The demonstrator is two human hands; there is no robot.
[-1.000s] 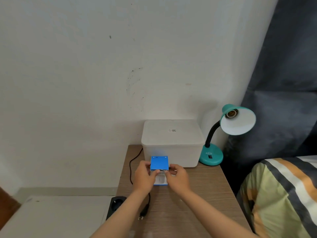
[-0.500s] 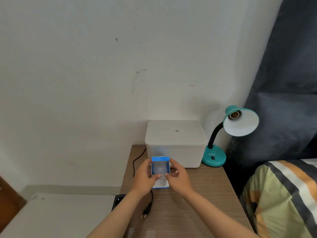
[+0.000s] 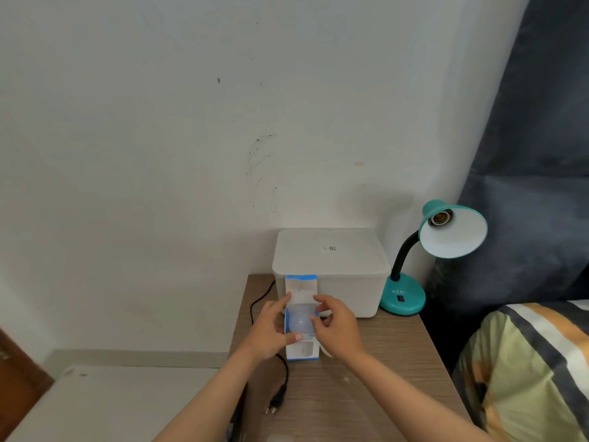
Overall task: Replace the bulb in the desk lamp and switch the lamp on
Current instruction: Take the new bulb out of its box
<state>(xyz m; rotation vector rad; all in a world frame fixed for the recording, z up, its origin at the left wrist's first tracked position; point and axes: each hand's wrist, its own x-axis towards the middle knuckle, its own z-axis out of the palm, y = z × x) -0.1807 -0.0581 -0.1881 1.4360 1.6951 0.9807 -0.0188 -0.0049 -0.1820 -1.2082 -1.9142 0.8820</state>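
Note:
A small blue and white bulb box (image 3: 302,350) stands on the wooden table (image 3: 376,374), its top flap folded up and open. A white bulb (image 3: 299,319) shows in the opening. My left hand (image 3: 271,330) grips the box from the left, thumb across its front. My right hand (image 3: 334,327) is at the box's right side, fingertips pinching at the bulb. The teal desk lamp (image 3: 403,296) stands at the table's back right; its shade (image 3: 454,232) faces me and its socket (image 3: 441,217) holds no bulb.
A white lidded plastic bin (image 3: 331,260) sits behind the box against the wall. The lamp's black cord and unplugged plug (image 3: 275,405) lie on the table's left part. A striped bed cover (image 3: 526,371) is at right, a dark curtain (image 3: 535,138) behind the lamp.
The box's blue flap has been swung up fully, exposing the bulb. My right hand's fingers have moved from the flap to the bulb.

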